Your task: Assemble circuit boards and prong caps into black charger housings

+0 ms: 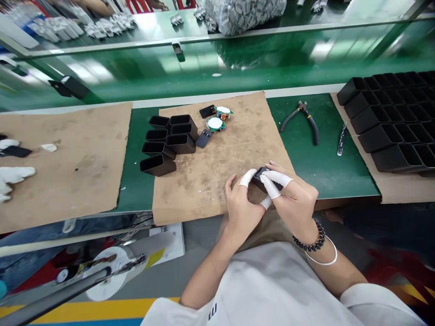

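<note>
Both hands meet at a black plastic housing near the front edge of the cardboard sheet. My left hand grips its left side, white finger cots on the thumb and a finger. My right hand, also in finger cots, closes on its right side, fingertips pressed on the upper end. The fingers cover much of the housing. Farther back lie two green circuit boards with white discs, one circuit board in front of the other, beside a dark end cap and a black cap.
Several open black housings stand left on the cardboard. Diagonal cutters and a small knife-like tool lie to the right, before rows of black housings. At far left a co-worker's gloved hand shows. A raised shelf runs behind.
</note>
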